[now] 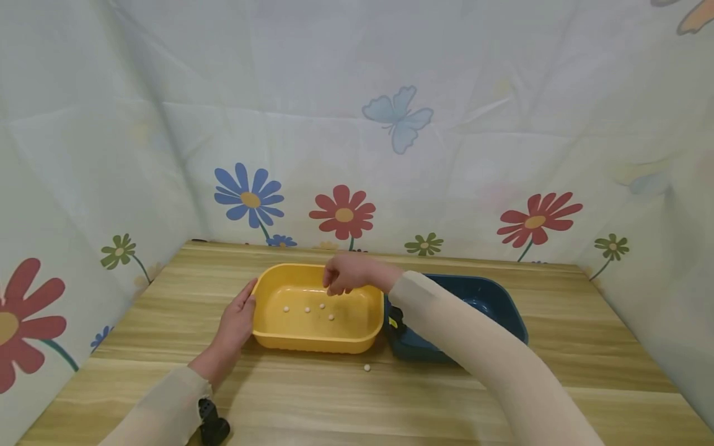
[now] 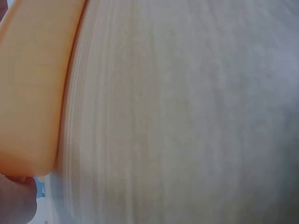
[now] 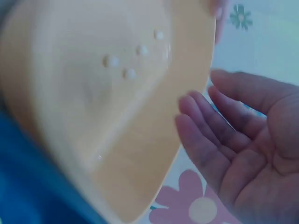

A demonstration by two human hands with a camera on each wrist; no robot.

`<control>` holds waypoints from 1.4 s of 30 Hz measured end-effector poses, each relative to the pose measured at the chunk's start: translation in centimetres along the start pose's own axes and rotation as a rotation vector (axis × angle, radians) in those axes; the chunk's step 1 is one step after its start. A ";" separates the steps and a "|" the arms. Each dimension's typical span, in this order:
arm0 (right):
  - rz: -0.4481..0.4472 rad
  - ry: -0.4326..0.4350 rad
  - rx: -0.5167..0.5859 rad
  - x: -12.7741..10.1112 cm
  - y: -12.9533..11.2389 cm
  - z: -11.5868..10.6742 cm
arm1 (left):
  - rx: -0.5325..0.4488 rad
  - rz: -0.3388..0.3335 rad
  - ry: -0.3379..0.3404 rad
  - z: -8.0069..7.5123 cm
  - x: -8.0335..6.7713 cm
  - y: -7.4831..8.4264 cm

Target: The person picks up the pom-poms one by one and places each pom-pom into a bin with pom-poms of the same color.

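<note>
A yellow plastic basin point(image 1: 312, 344) stands on the table with several small white balls point(image 1: 307, 310) on its floor. My left hand point(image 1: 234, 325) grips the basin's left end, a fingertip over the rim in the right wrist view. Over the far part of the basin hangs my right hand point(image 1: 351, 274), its fingers loosely bent and parted from the thumb, with nothing between them in the right wrist view. One more white ball point(image 1: 367, 368) lies on the table in front of the basin. The left wrist view shows mostly the basin's outer wall point(image 2: 35, 88).
A dark blue basin point(image 1: 474, 288) stands against the yellow one on the right, partly hidden by my right sleeve point(image 1: 474, 347). The wood-grain table point(image 1: 301, 402) meets a flower-printed cloth point(image 1: 446, 186) at the back and sides.
</note>
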State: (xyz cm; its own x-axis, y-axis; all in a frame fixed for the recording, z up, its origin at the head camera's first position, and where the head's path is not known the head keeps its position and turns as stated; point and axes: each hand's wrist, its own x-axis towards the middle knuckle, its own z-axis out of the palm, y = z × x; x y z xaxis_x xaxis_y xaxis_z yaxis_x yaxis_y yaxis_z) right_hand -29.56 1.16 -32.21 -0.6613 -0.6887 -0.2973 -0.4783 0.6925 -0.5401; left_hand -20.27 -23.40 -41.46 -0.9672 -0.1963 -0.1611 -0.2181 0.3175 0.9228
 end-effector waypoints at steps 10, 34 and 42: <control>-0.136 0.267 0.065 -5.7 0.4 2.7 | -0.023 0.009 -0.008 0.0 0.0 -0.1; -0.130 0.315 0.241 -14.1 2.8 11.3 | 0.017 -0.015 -0.003 -0.2 0.1 0.3; -0.131 0.353 0.174 -13.8 4.1 13.1 | 0.009 -0.011 -0.022 -0.2 0.0 0.5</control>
State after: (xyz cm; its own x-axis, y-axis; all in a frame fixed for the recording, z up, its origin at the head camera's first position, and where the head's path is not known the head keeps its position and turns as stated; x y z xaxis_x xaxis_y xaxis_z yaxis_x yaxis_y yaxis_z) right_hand -14.82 10.64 -40.63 -0.7736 -0.6313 0.0546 -0.4865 0.5365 -0.6895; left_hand -20.34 -23.40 -40.92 -0.9673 -0.1797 -0.1792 -0.2302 0.3237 0.9177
